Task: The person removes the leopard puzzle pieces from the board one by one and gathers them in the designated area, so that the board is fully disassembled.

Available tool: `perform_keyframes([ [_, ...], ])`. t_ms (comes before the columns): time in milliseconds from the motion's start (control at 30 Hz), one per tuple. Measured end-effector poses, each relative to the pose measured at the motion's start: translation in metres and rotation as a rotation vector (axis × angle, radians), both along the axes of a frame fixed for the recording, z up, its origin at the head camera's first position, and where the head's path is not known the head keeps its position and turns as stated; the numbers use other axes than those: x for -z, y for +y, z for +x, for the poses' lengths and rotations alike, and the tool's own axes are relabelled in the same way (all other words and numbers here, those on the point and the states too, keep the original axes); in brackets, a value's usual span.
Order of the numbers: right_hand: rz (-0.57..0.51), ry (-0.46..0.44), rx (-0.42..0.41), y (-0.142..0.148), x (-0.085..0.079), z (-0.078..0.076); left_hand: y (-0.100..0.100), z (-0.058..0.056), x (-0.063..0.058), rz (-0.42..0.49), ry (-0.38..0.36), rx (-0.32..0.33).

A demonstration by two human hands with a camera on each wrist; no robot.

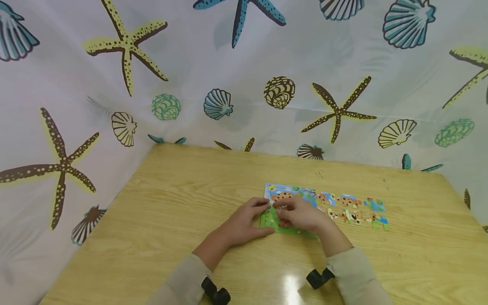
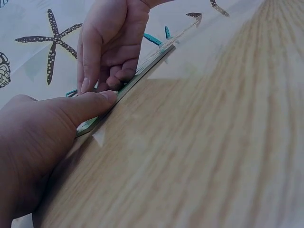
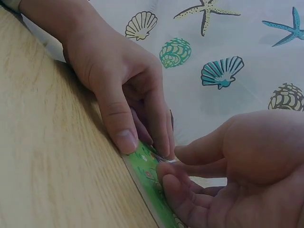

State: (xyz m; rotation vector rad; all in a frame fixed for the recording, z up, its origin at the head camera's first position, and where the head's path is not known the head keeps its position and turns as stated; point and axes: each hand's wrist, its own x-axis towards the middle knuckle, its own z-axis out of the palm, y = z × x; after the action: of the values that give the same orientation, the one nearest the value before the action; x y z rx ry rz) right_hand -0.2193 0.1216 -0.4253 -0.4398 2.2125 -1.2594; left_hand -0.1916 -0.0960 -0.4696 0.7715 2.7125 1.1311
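A jigsaw puzzle board (image 1: pixel 290 189), printed with a spotted animal on blue and green, lies flat on the table. My left hand (image 1: pixel 244 223) rests at its left side, the thumb (image 3: pixel 124 137) on the green near corner and the fingertips touching further along the left edge. Over the board's left part, my right hand (image 1: pixel 305 216) has curled fingers (image 3: pixel 173 187) and appears to pinch a small puzzle piece against the board. The fingers mostly hide that piece. In the left wrist view the board's edge (image 2: pixel 152 61) runs beneath both hands.
Right of the board, several loose puzzle pieces lie in two rows, among them a blue-and-green piece (image 1: pixel 375 204) and a corner-coloured piece (image 1: pixel 380 221). The wooden table (image 1: pixel 183 182) meets a white cloth (image 1: pixel 244 67) printed with starfish and shells behind and beside it.
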Motion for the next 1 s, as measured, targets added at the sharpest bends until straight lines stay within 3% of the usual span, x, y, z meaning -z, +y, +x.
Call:
perform_keyframes([
  [200, 0.062, 0.038, -0.014, -0.0004, -0.0034, 0.0008, 0.001, -0.0019, 0.0033, 0.0, 0.01, 0.002],
  [367, 0.033, 0.017, -0.006, -0.0018, -0.002, -0.0008, 0.0006, -0.0007, 0.0019, 0.002, 0.011, 0.001],
  [767, -0.033, -0.047, 0.119, -0.0016, -0.0015, -0.0009, 0.0024, -0.0012, -0.0015, 0.02, 0.038, 0.032],
  [1000, -0.045, 0.012, 0.168, 0.0047, -0.0071, 0.0036, 0.0007, -0.0005, -0.0034, -0.007, 0.019, 0.01],
])
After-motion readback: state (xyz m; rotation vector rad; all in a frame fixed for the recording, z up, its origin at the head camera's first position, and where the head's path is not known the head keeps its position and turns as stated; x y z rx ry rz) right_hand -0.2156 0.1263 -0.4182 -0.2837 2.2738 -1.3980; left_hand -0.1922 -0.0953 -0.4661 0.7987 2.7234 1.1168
